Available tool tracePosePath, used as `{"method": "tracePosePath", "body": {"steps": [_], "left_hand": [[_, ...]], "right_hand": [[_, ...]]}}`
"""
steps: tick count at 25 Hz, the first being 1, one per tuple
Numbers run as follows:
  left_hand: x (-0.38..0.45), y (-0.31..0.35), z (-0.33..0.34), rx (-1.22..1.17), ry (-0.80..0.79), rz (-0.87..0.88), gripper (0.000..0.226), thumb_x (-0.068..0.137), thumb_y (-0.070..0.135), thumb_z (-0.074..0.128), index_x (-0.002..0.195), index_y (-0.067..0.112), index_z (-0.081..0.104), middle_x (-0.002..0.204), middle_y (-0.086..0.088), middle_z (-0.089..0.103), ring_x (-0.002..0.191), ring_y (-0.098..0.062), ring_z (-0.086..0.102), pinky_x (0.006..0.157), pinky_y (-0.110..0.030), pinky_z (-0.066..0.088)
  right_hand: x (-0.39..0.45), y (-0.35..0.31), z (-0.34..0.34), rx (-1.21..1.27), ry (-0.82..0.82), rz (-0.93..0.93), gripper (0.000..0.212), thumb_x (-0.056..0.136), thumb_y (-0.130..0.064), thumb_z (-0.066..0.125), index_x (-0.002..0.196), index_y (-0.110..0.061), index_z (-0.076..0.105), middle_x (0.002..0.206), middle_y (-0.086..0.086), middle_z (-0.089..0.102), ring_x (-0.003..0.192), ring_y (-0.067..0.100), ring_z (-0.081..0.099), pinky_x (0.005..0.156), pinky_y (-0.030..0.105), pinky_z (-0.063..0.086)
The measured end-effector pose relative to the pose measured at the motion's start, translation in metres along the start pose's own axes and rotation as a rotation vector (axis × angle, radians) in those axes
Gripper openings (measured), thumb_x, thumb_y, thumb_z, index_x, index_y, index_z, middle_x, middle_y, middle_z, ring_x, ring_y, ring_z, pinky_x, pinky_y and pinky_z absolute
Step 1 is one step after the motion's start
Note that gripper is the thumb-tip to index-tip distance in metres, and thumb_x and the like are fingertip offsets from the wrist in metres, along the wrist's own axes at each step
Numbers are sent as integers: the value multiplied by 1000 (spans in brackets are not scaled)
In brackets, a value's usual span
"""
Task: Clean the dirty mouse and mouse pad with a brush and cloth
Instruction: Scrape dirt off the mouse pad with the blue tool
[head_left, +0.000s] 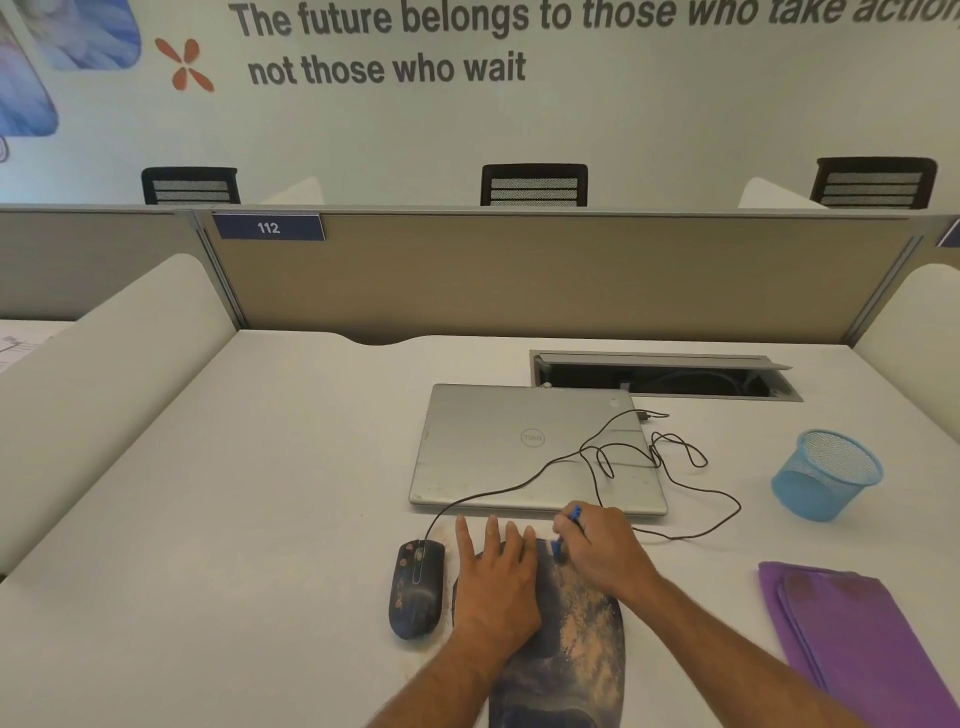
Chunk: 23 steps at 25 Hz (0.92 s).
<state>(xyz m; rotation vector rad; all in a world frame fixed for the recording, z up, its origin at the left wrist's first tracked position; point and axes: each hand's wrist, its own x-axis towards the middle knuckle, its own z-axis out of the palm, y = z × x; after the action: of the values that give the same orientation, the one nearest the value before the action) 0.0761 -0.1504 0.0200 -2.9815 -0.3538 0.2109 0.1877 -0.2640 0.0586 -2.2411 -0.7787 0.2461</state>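
A dark mouse pad (576, 639) with tan dust on it lies at the front of the desk. My left hand (493, 577) presses flat on its left part with fingers straight. My right hand (602, 556) grips a small blue brush (566, 530) at the pad's far edge, bristles down on the pad. A black wired mouse (415, 592) with coloured marks sits just left of the pad, dust around it. A folded purple cloth (852, 639) lies on the desk to the right.
A closed silver laptop (519, 447) lies behind the hands, the mouse cable (675, 467) looped over it. A blue mesh basket (826, 473) stands at the right. An open cable tray (660, 379) sits near the beige partition (519, 275).
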Motion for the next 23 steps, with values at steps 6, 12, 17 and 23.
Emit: {"method": "tracePosePath", "body": {"steps": [6,12,17,23], "left_hand": [[0,0,2,-25,11,-7,69,104,38,32,160,17,-2,167,-14,5,153,-41,-6,109,-74,-18],[0,1,2,-35,6,-9,68,104,39,30,160,21,-4,167,-14,3,153,-41,-5,109,-74,-18],[1,2,1,-41,-10,-10,68,104,41,32,160,25,-5,168,-13,2,153,-41,-5,109,-74,-18],[0,4,-2,-32,-14,-19,67,105,38,32,160,24,-4,167,-14,3,153,-41,-5,109,-74,-16]], "right_hand": [[-3,3,0,-6,-5,-8,27,94,-22,52,71,-14,62,61,1,63,59,12,59,57,28,46],[-1,13,-14,25,137,3,28,96,-24,50,73,-14,62,61,2,64,58,14,61,53,25,45],[-4,18,-10,22,57,18,32,96,-27,49,71,-12,62,61,5,64,59,17,62,58,37,49],[-9,10,-9,-12,49,8,31,96,-24,50,69,-12,62,61,5,64,60,16,61,59,35,49]]}}
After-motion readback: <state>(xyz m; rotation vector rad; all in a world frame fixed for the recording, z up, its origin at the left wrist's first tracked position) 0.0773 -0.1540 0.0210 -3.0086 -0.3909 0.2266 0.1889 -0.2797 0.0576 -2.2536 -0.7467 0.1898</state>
